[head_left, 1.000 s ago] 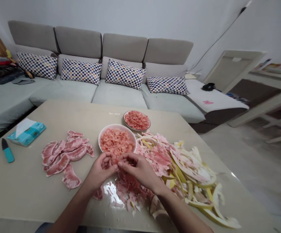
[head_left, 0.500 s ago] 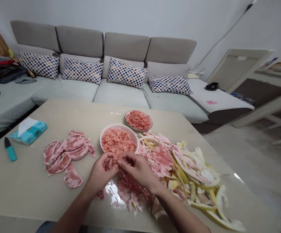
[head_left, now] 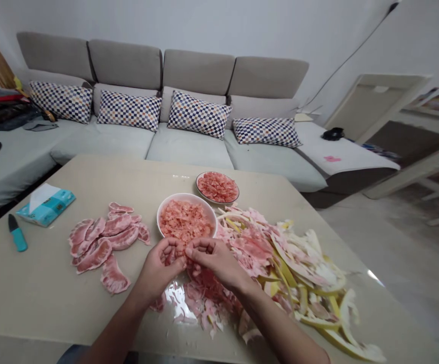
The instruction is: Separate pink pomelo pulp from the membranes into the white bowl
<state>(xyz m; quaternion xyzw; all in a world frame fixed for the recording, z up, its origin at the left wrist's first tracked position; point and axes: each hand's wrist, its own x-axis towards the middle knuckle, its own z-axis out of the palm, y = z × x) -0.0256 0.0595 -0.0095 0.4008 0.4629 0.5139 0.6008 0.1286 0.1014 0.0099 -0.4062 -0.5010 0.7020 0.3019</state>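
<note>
My left hand [head_left: 164, 267] is closed round a pink pomelo segment [head_left: 172, 256], mostly hidden by the fingers. The fingertips of my right hand [head_left: 215, 260] pinch at the same piece, thumb against forefinger. Both hands meet at the near rim of a white bowl [head_left: 160, 230] heaped with peeled pomelo pulp [head_left: 185, 220]. Behind it stands a dark-rimmed plate [head_left: 236, 196] with more pulp. Several unpeeled segments [head_left: 123, 235] with their membrane on lie to the left. Torn membrane scraps [head_left: 209, 306] are spread under and beside my right hand.
A pile of thick pomelo rind [head_left: 298, 278] covers the table's right side. On the left lie a knife with a teal handle [head_left: 19, 238] and a blue tissue pack [head_left: 48, 206]. A sofa [head_left: 189, 144] with checkered cushions runs behind the table [head_left: 45, 283].
My right fingers have shifted slightly at the piece between my hands. The bowl, plate, segments and peel pile stay in place; the view has drifted a little.
</note>
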